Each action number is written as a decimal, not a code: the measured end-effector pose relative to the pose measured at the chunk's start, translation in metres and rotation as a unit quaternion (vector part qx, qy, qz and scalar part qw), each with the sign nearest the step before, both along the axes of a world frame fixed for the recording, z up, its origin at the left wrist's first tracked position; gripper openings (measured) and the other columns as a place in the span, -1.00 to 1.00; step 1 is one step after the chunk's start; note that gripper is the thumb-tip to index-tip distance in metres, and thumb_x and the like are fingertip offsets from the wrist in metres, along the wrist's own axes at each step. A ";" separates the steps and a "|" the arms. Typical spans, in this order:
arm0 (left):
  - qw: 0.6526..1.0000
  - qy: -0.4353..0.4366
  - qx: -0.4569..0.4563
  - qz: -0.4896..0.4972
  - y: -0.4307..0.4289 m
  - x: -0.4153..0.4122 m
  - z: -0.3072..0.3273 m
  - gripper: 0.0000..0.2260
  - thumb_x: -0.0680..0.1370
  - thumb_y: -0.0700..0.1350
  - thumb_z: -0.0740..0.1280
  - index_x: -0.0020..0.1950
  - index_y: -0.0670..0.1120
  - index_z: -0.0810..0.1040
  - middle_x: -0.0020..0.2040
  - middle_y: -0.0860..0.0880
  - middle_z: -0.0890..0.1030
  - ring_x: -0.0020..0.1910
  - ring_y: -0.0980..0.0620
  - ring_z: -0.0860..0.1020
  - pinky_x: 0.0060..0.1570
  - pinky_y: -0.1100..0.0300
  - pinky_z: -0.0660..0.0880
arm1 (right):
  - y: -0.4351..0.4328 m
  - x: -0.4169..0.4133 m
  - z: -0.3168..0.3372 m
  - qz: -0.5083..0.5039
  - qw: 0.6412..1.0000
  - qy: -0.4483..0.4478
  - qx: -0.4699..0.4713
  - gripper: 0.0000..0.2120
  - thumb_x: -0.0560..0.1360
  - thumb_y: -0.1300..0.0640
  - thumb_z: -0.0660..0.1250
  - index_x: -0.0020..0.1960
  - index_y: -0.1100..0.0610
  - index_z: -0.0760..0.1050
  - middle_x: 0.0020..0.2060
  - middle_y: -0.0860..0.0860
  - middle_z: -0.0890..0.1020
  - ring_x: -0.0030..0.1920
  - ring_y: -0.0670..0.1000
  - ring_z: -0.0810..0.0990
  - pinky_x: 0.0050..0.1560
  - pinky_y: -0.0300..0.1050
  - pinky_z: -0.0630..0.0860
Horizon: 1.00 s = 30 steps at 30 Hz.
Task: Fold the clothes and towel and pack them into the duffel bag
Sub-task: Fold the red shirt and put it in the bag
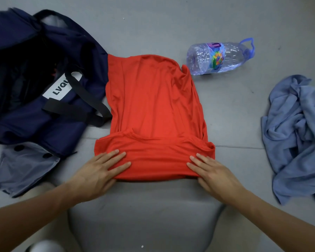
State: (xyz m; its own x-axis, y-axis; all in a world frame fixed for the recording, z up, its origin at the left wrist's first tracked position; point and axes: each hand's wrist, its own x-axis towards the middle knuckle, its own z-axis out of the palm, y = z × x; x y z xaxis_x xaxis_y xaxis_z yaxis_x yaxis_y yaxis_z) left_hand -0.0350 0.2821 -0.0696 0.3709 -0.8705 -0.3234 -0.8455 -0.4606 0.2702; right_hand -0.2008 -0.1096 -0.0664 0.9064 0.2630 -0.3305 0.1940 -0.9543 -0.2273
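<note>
A red garment (153, 106) lies flat on the grey floor in the middle, folded into a long strip, with its near end turned over once. My left hand (100, 170) rests on the near left corner of that fold, fingers straight on top and the thumb tucked under the edge. My right hand (211, 170) lies the same way on the near right corner. An open navy duffel bag (35, 79) with black straps sits to the left, touching the garment's left edge. A crumpled light-blue cloth (296, 139) lies at the right.
An empty clear plastic bottle (220, 56) with a blue handle lies on its side beyond the garment, to the right. A grey pouch flap (24, 170) spreads from the bag's near end. A floor seam (240, 147) runs across under the garment.
</note>
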 end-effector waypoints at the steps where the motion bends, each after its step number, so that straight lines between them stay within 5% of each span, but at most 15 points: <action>1: 1.000 0.024 -0.011 -0.004 0.003 -0.007 0.005 -0.48 0.54 0.07 0.20 0.52 0.07 0.40 0.47 -0.06 0.46 0.44 -0.10 0.45 0.37 -0.01 0.37 | 0.004 -0.008 0.006 -0.009 1.000 0.007 0.025 -0.49 0.46 0.00 0.13 0.35 0.02 0.56 0.32 -0.02 0.59 0.33 0.06 0.56 0.31 0.03 0.50; 4: 0.994 0.104 -0.038 0.014 0.015 -0.024 0.017 -0.51 0.49 0.03 0.27 0.45 0.10 0.47 0.31 0.10 0.59 0.24 0.10 0.57 0.19 0.22 0.52 | 0.014 -0.029 0.023 -0.042 0.993 0.057 0.092 -0.52 0.43 -0.02 0.16 0.29 -0.07 0.60 0.17 -0.07 0.68 0.20 -0.06 0.64 0.12 -0.18 0.59; 7: 0.985 0.155 -0.046 0.059 0.023 -0.032 0.027 -0.60 0.51 0.00 0.27 0.35 0.17 0.48 0.22 0.21 0.61 0.13 0.18 0.60 0.04 0.26 0.56 | 0.019 -0.039 0.037 -0.085 0.976 0.169 0.103 -0.48 0.49 -0.15 0.06 0.43 -0.22 0.43 0.30 -0.14 0.59 0.29 -0.10 0.55 0.30 -0.24 0.41; 9: 0.980 0.166 -0.066 0.085 0.022 -0.029 0.029 -0.70 0.54 0.00 0.25 0.27 0.17 0.49 0.18 0.25 0.58 0.09 0.17 0.60 0.02 0.23 0.56 | 0.020 -0.034 0.041 -0.119 0.966 0.190 0.131 -0.46 0.46 -0.21 0.02 0.39 -0.24 0.43 0.20 -0.15 0.64 0.17 -0.08 0.60 0.22 -0.21 0.45; 13: 0.973 0.120 -0.106 0.163 0.007 -0.001 0.033 -0.80 0.59 0.11 0.19 0.10 0.12 0.55 0.01 0.21 0.53 -0.07 0.09 0.60 -0.09 0.11 0.55 | 0.015 0.000 0.046 -0.176 0.966 0.137 0.134 -0.63 0.48 -0.15 0.10 0.16 -0.14 0.56 -0.14 -0.09 0.70 -0.10 0.01 0.66 -0.01 -0.09 0.52; 17: 0.969 0.068 -0.123 0.201 -0.014 0.040 0.038 -0.66 0.56 0.17 0.17 0.08 0.03 0.63 -0.03 0.09 0.66 -0.04 0.10 0.58 -0.10 0.26 0.42 | 0.000 0.041 0.050 -0.241 0.960 0.068 0.124 -0.74 0.58 -0.07 0.27 0.22 -0.09 0.61 0.10 -0.08 0.71 0.13 0.05 0.65 0.17 -0.07 0.50; 26: 0.955 0.041 -0.106 0.274 -0.056 0.093 0.032 -0.81 0.61 -0.07 0.35 0.22 0.00 0.58 0.11 0.03 0.61 0.10 -0.05 0.57 0.03 0.05 0.47 | -0.024 0.099 0.035 -0.339 0.929 0.038 0.143 -0.72 0.59 -0.02 0.31 0.30 -0.10 0.53 0.19 -0.02 0.65 0.16 0.11 0.60 0.15 -0.11 0.41; 28: 0.960 -0.007 -0.119 0.252 -0.059 0.086 0.027 -0.77 0.62 -0.11 0.33 0.27 -0.03 0.58 0.18 -0.02 0.58 0.12 -0.12 0.57 0.10 0.01 0.49 | -0.020 0.098 0.031 -0.301 0.947 -0.034 0.110 -0.65 0.62 -0.03 0.23 0.36 0.01 0.50 0.23 0.02 0.62 0.23 0.13 0.57 0.24 -0.08 0.40; 30: 0.970 -0.087 -0.132 0.186 -0.058 0.076 0.021 -0.75 0.62 -0.16 0.29 0.28 -0.08 0.59 0.25 -0.10 0.57 0.25 -0.22 0.52 0.26 -0.08 0.47 | -0.013 0.091 0.025 -0.158 0.979 -0.121 0.051 -0.57 0.61 -0.04 0.18 0.40 0.11 0.49 0.33 0.10 0.54 0.40 0.17 0.45 0.40 0.04 0.35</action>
State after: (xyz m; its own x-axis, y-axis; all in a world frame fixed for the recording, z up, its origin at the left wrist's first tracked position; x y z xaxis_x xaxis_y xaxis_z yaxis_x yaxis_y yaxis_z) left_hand 0.0405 0.2245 -0.0490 0.7041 -0.7100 -0.0117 -0.6774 -0.6765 0.2888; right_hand -0.1100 -0.1228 -0.0418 0.9963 -0.0225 -0.0826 -0.0470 -0.9502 -0.3080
